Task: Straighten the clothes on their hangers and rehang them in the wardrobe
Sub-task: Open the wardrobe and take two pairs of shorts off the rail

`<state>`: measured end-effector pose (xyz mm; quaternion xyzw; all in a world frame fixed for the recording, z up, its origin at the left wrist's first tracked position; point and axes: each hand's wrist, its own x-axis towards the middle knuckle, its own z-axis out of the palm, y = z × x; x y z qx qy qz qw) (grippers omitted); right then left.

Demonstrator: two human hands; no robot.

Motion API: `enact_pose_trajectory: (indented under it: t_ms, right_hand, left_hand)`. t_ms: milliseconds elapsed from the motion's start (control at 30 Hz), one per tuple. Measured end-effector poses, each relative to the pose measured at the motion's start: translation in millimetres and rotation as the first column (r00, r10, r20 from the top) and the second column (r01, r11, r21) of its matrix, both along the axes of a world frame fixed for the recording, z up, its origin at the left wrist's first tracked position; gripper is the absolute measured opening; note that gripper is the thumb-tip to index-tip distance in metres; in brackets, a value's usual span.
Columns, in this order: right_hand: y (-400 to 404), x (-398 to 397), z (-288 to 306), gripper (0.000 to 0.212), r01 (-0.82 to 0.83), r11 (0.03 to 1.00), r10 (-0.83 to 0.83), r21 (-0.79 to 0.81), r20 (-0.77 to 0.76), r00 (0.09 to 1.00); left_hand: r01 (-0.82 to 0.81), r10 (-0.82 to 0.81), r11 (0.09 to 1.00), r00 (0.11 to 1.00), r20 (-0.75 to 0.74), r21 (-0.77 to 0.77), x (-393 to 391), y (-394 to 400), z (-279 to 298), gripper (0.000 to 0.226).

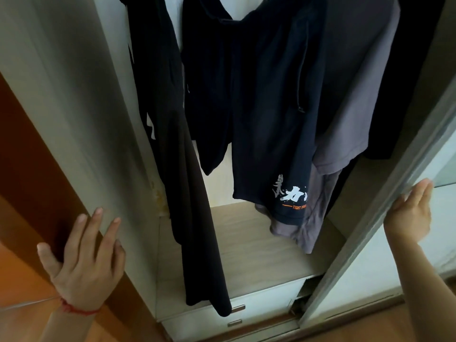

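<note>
We stood at the open white wardrobe and looked down into it. Our left hand was spread wide with straight fingers, resting by the wardrobe's left side panel and holding nothing. Our right hand lay flat with straight fingers against the edge of the pale sliding door with the grey metal frame — it held nothing either.

The clothes hung inside, well above our hands. There was a long black garment on the left, dark navy shorts with white and orange print near the hem in the middle, and a grey T-shirt just behind the shorts. A black piece hung at the far right. The hangers were out of sight at the top, so we could not tell how well the clothes sat on them.

What could go wrong? We thought the sliding door could roll toward the clothes and pinch the grey cloth if our right hand pushed it the wrong way. The long black garment hung down past the light wooden shelf to the white drawers with small metal handles — it could catch there when lifted out. The shorts looked a bit crooked, so a quick pull might slide them off their hanger.
</note>
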<state>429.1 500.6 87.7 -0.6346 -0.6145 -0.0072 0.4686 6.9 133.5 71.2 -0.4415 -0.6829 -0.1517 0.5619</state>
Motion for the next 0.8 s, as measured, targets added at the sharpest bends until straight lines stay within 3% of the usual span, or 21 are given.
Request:
enact_pose_trajectory:
  t_ms: [167,300,433,600,700,800]
  right_hand:
    - [2.5,4.8,-0.9,0.06,-0.028,0.999,0.029,-0.022,0.047,0.998]
    - [-2.0,-6.6,6.1,0.057,-0.048,0.993,0.059,0.105,-0.107,0.992]
    - [-17.7,-37.7,25.3,0.047,-0.168,0.937,0.211,0.307,-0.112,0.971]
    - [-28.3,-85.3,67.7,0.045,-0.345,0.852,0.413,0.394,-0.1,0.905]
    - [-30.9,-110.3,103.2,0.042,-0.393,0.79,0.474,0.47,-0.061,0.879]
    - [-33.0,-136.0,146.5,0.038,-0.439,0.707,0.532,0.555,-0.008,0.847]
  left_hand:
    - [-0.04,0.043,0.998,0.998,0.046,-0.05,-8.0,-2.6,-7.0,0.065]
    - [-0.066,0.071,0.996,0.995,0.071,-0.059,-4.5,-1.8,-5.7,0.063]
    - [-0.076,0.08,0.996,0.993,0.082,-0.047,-3.6,0.2,-6.5,0.06]
    - [-0.105,0.093,0.993,0.976,0.195,0.049,18.6,12.4,6.3,0.042]
    - [-0.02,-0.008,0.984,0.987,0.16,0.176,38.0,36.1,29.5,0.033]
    - [0.186,-0.259,0.933,0.942,0.215,0.308,49.9,62.2,80.2,0.031]
